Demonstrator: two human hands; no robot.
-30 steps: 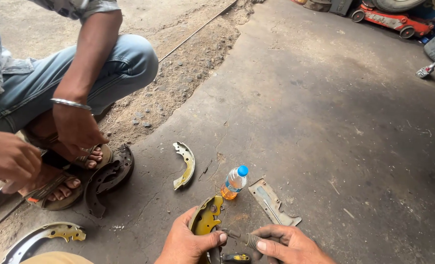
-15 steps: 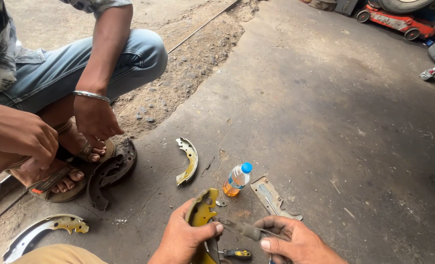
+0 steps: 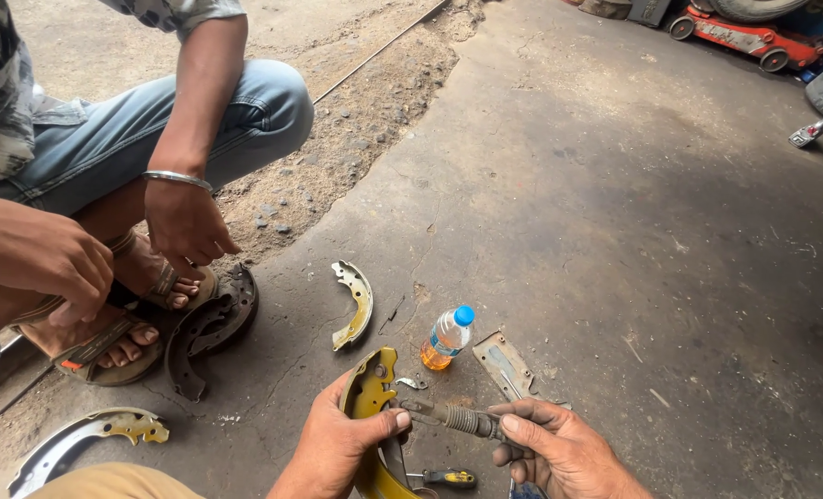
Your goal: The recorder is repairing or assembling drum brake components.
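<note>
My left hand [image 3: 337,444] grips a curved yellow brake shoe [image 3: 367,388] near the bottom of the view. My right hand [image 3: 559,448] holds a metal rod with a coil spring [image 3: 457,418], whose left end meets the brake shoe by my left thumb. A small screwdriver with a black and yellow handle [image 3: 450,478] lies on the floor under my hands.
A second yellow brake shoe [image 3: 356,305], a small bottle with a blue cap [image 3: 446,337], a flat metal plate [image 3: 504,365], a dark brake shoe [image 3: 210,323] and another shoe [image 3: 79,439] lie on the concrete. A squatting person [image 3: 106,157] is at left. A red floor jack [image 3: 735,37] stands far right.
The view has shifted a little; my hands have come up higher in it with the shoe and spring rod. The other person's hands have moved slightly by their feet.
</note>
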